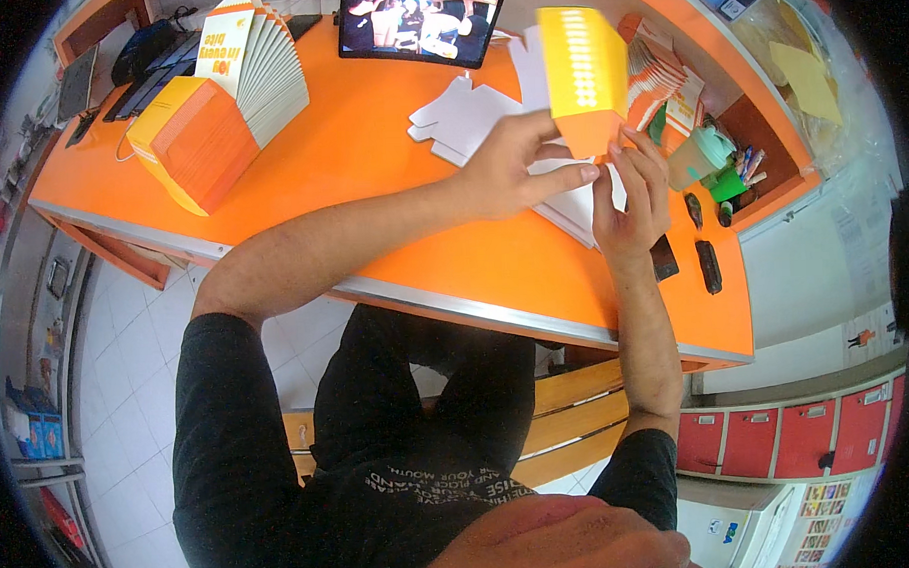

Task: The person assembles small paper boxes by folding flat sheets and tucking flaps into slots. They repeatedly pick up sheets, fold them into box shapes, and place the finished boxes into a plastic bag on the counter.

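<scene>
A yellow and orange cardboard box (582,74) is held upright above the orange table (371,177). My left hand (520,167) reaches across and its fingers press on the box's orange lower end. My right hand (632,193) grips the same lower end from the right, fingers on the bottom flaps. Flat white unfolded box blanks (469,113) lie on the table under and behind both hands.
A stack of folded yellow and orange boxes (218,112) stands fanned at the left. A tablet screen (420,23) leans at the back. More flat boxes (662,71), a cup (700,155), markers and small dark items (709,265) sit at the right. A wooden bench (569,420) is below.
</scene>
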`<state>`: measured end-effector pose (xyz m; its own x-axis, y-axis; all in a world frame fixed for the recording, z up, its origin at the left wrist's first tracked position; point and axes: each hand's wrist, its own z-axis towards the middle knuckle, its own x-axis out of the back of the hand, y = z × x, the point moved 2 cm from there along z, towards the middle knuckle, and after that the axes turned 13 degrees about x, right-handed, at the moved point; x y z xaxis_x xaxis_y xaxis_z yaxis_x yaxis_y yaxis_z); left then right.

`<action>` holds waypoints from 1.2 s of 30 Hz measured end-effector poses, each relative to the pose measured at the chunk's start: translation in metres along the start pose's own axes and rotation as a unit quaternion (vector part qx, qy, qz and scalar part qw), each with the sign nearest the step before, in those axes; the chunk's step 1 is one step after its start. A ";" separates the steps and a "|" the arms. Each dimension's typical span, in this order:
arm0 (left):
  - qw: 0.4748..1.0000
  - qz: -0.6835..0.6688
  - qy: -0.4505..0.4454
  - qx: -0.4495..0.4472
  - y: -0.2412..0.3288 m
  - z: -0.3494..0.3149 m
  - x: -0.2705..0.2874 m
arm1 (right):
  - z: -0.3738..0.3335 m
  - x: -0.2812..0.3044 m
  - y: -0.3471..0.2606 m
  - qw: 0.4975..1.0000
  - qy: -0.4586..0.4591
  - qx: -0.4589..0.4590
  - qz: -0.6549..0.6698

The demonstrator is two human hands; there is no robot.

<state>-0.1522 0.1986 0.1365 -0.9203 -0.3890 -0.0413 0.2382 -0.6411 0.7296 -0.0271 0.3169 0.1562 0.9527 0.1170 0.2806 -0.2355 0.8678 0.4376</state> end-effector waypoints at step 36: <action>0.998 0.066 0.023 -0.010 -0.002 0.006 0.010 | -0.005 0.001 -0.011 0.981 0.035 -0.114 0.153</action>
<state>-0.1640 0.1999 0.1387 -0.8659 -0.4997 0.0221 0.3620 -0.5955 0.7172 -0.0223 0.3103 0.1473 0.8569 0.4149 0.3059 -0.4709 0.8714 0.1373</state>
